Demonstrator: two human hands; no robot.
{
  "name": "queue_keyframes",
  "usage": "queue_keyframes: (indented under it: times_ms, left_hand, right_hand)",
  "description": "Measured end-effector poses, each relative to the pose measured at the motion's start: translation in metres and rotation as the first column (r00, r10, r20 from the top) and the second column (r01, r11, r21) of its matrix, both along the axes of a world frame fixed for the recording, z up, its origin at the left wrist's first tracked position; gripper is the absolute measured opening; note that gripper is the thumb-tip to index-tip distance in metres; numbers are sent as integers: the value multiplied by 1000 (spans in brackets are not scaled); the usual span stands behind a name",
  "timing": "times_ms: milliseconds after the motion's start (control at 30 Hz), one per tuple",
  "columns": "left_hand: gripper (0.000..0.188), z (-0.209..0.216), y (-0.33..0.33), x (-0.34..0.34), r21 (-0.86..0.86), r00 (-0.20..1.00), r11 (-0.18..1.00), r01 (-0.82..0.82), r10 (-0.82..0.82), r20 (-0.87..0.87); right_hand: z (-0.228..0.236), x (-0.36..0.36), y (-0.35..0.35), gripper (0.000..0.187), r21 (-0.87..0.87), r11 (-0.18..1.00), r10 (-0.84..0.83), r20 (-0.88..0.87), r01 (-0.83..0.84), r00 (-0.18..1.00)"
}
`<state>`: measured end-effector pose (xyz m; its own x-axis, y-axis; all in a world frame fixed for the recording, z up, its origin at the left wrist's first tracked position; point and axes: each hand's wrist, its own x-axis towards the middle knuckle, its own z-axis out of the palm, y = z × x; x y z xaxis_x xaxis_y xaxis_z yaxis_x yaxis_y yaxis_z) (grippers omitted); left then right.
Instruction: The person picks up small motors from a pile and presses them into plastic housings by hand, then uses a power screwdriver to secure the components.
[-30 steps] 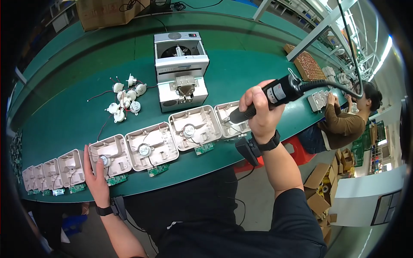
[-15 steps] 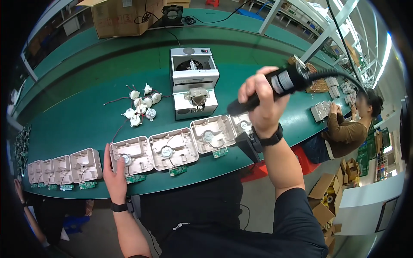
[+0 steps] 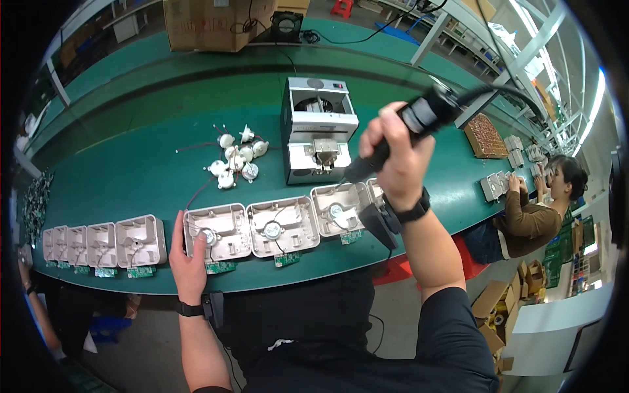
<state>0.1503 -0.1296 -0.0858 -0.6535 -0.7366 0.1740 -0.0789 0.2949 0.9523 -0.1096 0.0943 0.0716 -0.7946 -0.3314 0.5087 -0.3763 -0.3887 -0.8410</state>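
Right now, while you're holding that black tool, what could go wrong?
The green circuit boards lie outside the pale housings, near the front edge of the table, so a bump might knock one off.

The left hand has its thumb at a round part inside one housing; if the black tool in the right hand came down there, it could hurt the thumb.

Head-worn fisheye; downward over both hands (image 3: 189, 263) (image 3: 401, 160)
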Motion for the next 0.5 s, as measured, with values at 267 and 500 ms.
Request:
queue_keyframes:
  times_ms: [267, 500]
  left_hand:
    - [59, 1, -2, -5, -5, 1000, 1000, 4, -4, 3]
    - [58, 1, 3, -5, 11, 1000, 1000, 6, -6, 4]
  right_hand:
    - [-35, 28, 39, 17, 3, 999, -46, -24, 46, 999]
    - [-52, 26, 37, 15, -5, 999, -53, 11, 53, 999]
